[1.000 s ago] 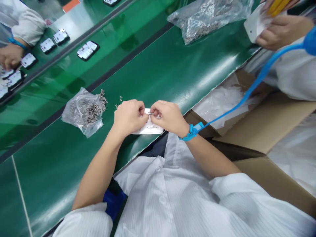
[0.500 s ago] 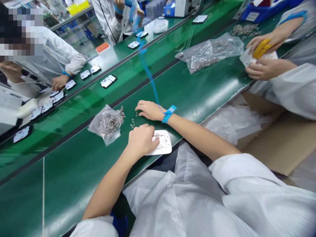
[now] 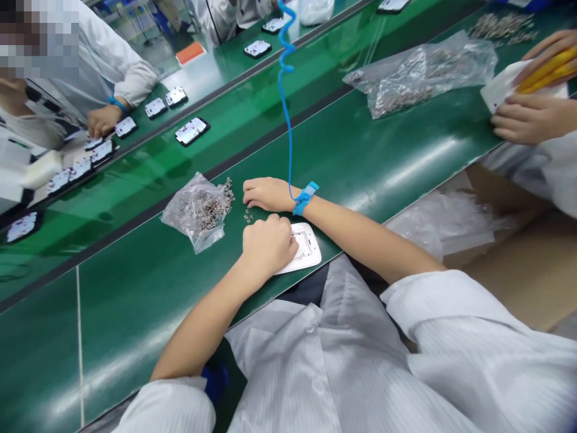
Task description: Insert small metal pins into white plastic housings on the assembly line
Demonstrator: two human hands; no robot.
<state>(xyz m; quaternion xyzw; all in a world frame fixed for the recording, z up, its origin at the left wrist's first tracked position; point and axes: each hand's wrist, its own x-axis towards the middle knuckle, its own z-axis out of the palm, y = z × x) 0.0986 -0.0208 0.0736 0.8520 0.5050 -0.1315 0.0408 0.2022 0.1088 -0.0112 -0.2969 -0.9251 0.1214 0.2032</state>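
Observation:
My left hand (image 3: 269,243) is closed round the left side of a white plastic phone housing (image 3: 310,248), its thumb lying over the recessed inner face. The housing rests flat near the front edge of the green bench. Just beyond it, my right hand (image 3: 265,193), with a blue wrist strap (image 3: 305,198), touches down on the bench with fingers bent and drawn together. Whatever is under its fingertips is hidden. A few tiny metal pieces (image 3: 248,215) lie between my two hands. Left of them, a clear plastic bag (image 3: 192,210) spills a heap of similar small metal parts (image 3: 229,193).
A blue coiled cord (image 3: 288,90) runs up from my wrist strap. Farther right lie a larger bag of parts (image 3: 419,75) and a co-worker's hands (image 3: 536,114) with a white piece and something yellow. Across the divider, phone units (image 3: 192,131) stand near another person's hand (image 3: 104,120).
The view has shifted slightly. My right hand's fingers have drawn closer together over the tiny pieces, and fewer of those show. My left hand keeps its hold on the phone housing.

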